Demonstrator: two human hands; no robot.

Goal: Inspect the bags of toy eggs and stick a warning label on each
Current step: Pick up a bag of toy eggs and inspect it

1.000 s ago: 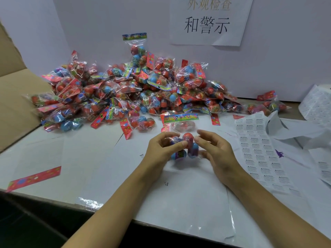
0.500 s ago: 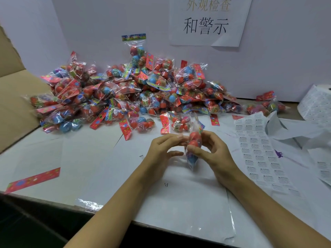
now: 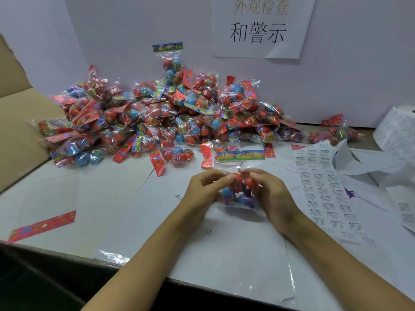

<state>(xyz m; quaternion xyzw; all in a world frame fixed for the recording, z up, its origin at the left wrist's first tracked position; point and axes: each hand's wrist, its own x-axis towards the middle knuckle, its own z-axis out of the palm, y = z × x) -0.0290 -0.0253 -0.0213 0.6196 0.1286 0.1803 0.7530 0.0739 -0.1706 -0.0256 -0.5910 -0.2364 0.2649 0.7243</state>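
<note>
White table [image 3: 67, 198] pushed up against a white wall, with a paper sign [image 3: 260, 25] in Chinese characters taped up top. Some clear plastic film [image 3: 235, 254] is spread over the near part of the table, right up to the edge.

Both hands are in the middle working on one bag of eggs [image 3: 239, 187]. The left hand [image 3: 202, 189] has its fingers curled in, pinching the left side of the bag at a red egg. The right hand [image 3: 274, 194] is doing the same from the other side, fingers curled around a red egg with the blue and purple ones sitting lower between the two palms. The bag is upright-ish, its colourful cardboard header [image 3: 241, 154] pointing away toward the far side.

Behind that, a huge pile of bags [image 3: 157, 117] takes up the far left and middle of the table, one of them propped up against the wall at the top. A couple of stray bags [image 3: 332, 131] sit off to the far right.

To the right of the hands there's a label sheet [image 3: 323, 189] lying flat, rows of little warning stickers on it, and crumpled backing paper [image 3: 370, 162] beyond it. A loose red card strip [image 3: 41, 226] lies near left, and a cardboard box flap [image 3: 15, 131] runs along the left edge.
</note>
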